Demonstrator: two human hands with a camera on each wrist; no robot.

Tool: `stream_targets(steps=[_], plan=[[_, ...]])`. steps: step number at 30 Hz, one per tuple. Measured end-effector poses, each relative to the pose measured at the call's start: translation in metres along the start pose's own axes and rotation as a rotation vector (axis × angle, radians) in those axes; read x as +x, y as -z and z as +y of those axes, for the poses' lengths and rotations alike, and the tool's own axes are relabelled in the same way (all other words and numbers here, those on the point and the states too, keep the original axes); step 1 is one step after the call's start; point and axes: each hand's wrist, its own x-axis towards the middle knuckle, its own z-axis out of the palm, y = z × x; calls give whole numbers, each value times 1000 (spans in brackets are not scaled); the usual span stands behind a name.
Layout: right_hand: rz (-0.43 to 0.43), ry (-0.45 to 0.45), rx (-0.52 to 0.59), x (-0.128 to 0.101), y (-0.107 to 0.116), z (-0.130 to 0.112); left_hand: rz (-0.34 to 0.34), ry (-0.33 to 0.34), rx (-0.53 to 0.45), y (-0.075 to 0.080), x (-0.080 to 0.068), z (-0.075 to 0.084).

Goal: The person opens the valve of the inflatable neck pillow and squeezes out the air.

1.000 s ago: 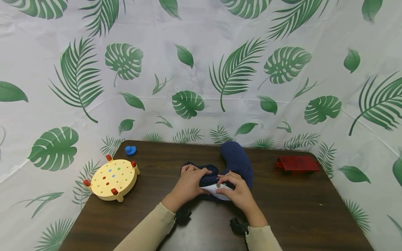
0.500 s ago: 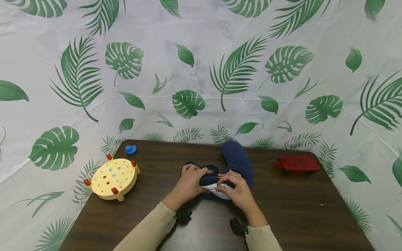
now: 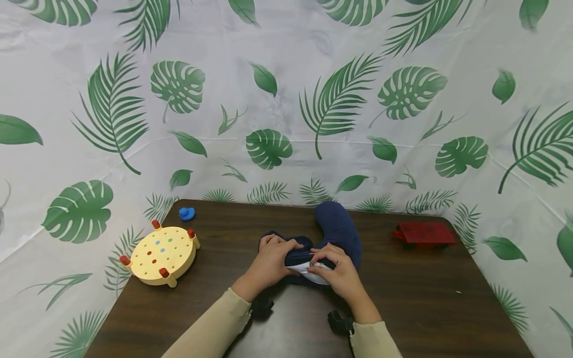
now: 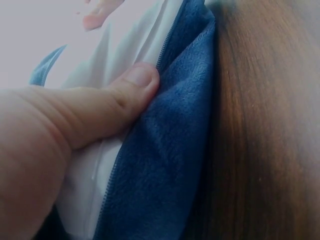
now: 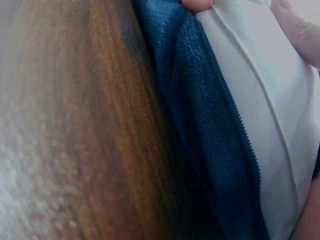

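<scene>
We wear long cream-beige sleeves on both arms; each reaches down to the wrist and ends in a plain, soft cuff. Our left hand and right hand are bare, without gloves, rings or a watch. Under each wrist sits a small black camera mount, strapped on just past the cuff, dark and blocky. In the left wrist view our thumb shows a short, trimmed, unpainted nail.

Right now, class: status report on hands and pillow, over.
Left hand and right hand both grip the pillow at its open zip. White insert showing. Nothing in the way.
</scene>
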Motion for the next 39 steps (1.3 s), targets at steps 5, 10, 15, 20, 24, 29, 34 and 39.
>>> stream_targets(steps=[5, 10, 15, 20, 24, 29, 34, 39], plan=[[0, -15, 27, 0, -1, 1, -19, 7, -15, -1, 0, -1], [0, -33, 45, 0, -1, 0, -15, 3, -20, -2, 0, -2], [4, -43, 40, -1, -1, -1, -18, 4, -28, -1, 0, -2], [4, -51, 39, -1, -1, 0, -34, 11, -40, -1, 0, -3], [4, -63, 42, -1, -1, 0, -38, 11, -48, -2, 0, -3], [2, -62, 39, -2, -1, 1, -32, 10, -63, -4, 1, -4], [5, -40, 36, -1, 0, 1, -27, 3, -69, -5, 1, -4], [10, -8, 35, -1, -1, 3, -8, -15, -69, -5, 1, -4]])
